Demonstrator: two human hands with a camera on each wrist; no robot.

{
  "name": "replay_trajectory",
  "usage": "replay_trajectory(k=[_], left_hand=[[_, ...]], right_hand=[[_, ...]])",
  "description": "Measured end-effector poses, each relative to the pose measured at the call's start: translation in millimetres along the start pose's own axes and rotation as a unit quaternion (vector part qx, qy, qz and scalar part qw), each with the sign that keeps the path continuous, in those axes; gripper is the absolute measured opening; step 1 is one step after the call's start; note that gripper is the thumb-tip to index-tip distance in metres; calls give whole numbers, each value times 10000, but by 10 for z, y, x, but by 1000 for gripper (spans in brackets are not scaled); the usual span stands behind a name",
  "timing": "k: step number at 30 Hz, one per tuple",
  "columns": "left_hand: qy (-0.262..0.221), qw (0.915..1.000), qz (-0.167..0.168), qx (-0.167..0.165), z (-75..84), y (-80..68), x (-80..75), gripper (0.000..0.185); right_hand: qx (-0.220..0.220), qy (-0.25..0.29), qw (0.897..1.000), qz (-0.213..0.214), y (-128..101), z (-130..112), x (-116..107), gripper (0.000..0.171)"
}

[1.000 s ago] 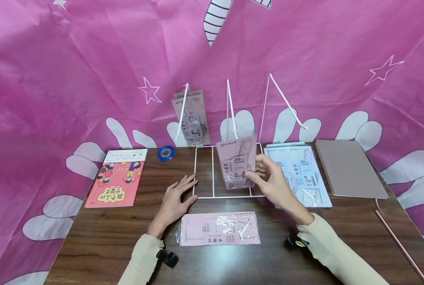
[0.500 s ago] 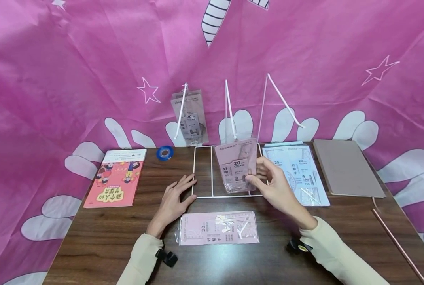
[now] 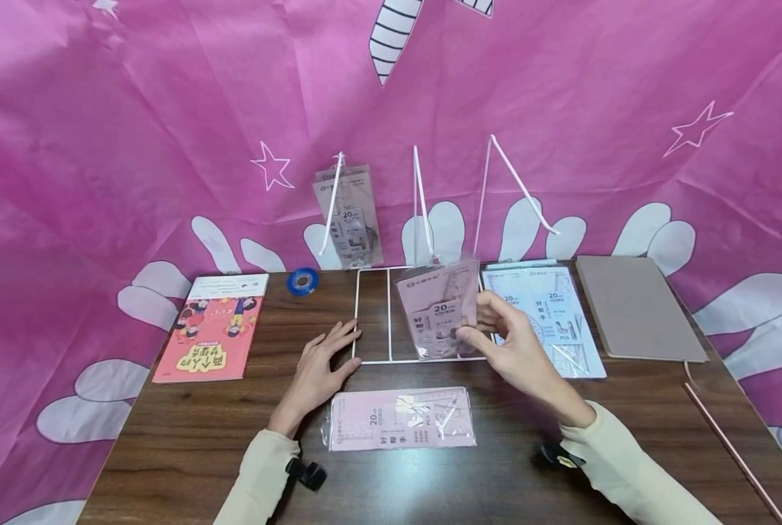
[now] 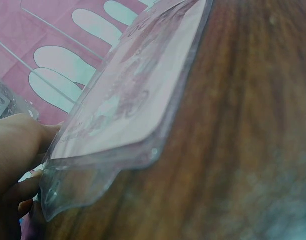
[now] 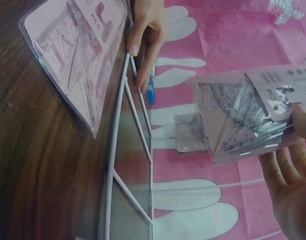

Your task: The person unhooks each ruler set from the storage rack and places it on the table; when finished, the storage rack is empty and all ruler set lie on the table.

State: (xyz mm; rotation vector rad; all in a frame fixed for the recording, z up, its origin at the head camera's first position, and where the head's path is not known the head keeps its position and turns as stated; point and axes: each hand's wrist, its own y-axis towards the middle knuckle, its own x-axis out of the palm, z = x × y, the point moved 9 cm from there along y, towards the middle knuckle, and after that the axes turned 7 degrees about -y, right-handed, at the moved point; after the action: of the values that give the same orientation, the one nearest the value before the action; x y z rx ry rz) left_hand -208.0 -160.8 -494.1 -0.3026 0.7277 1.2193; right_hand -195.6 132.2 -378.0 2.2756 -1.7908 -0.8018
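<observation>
My right hand (image 3: 512,346) pinches the right edge of a pink ruler set in a clear packet (image 3: 433,310), thumb in front. The packet stands tilted over the rack base, its top close to the tip of the middle hook (image 3: 422,197). Whether the hook passes through it I cannot tell. My left hand (image 3: 319,372) lies on the table with its fingers fairly straight, touching the left side of the white wire rack (image 3: 373,362). Another pink ruler set (image 3: 400,419) lies flat in front of the rack. Further pink ruler sets (image 3: 347,219) hang on the left hook.
The right hook (image 3: 525,186) bears nothing. Blue ruler sets (image 3: 555,313) and a grey-brown notebook (image 3: 640,310) lie to the right, with a thin copper-coloured rod (image 3: 732,452) nearer. At left are a red book (image 3: 214,335) and a blue tape roll (image 3: 303,281).
The right hand has drawn the pink ruler set slightly down and toward me, tilting it further, its top edge now lower by the middle hook's tip. My left hand stays put.
</observation>
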Motion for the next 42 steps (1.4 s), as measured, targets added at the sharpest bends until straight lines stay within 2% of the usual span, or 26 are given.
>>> replay_trajectory(k=[7,11,17,21,25,28,32,36,42], left_hand=[[-15,10000,-23,12,3,20,18,53],[-8,10000,-46,-26,-6,25,18,53],[-5,10000,-53,-54,-17,25,12,53],[2,10000,-29,-17,-16,25,14,54],[-8,10000,-29,-24,-21,21,20,54],[-20,10000,-26,-52,-24,16,19,53],[-25,10000,-11,-32,-19,11,16,53],[-50,10000,-16,-27,-21,10,20,53],[-44,10000,25,-28,-20,6,9,53]], right_hand=[[-59,-341,9988,-349,-27,3,-251,30],[2,-640,9936,-926,-51,68,-428,30],[-58,-929,9786,-1837,-167,230,-613,35],[138,-707,9628,-2606,-313,381,-653,32],[549,-346,9373,-3424,-505,535,-620,28],[631,-379,9208,-3830,-634,619,-581,25],[608,-743,9086,-4065,-752,691,-563,19],[790,-864,9022,-4151,-824,746,-583,16],[889,-1031,9030,-4076,-876,814,-614,18]])
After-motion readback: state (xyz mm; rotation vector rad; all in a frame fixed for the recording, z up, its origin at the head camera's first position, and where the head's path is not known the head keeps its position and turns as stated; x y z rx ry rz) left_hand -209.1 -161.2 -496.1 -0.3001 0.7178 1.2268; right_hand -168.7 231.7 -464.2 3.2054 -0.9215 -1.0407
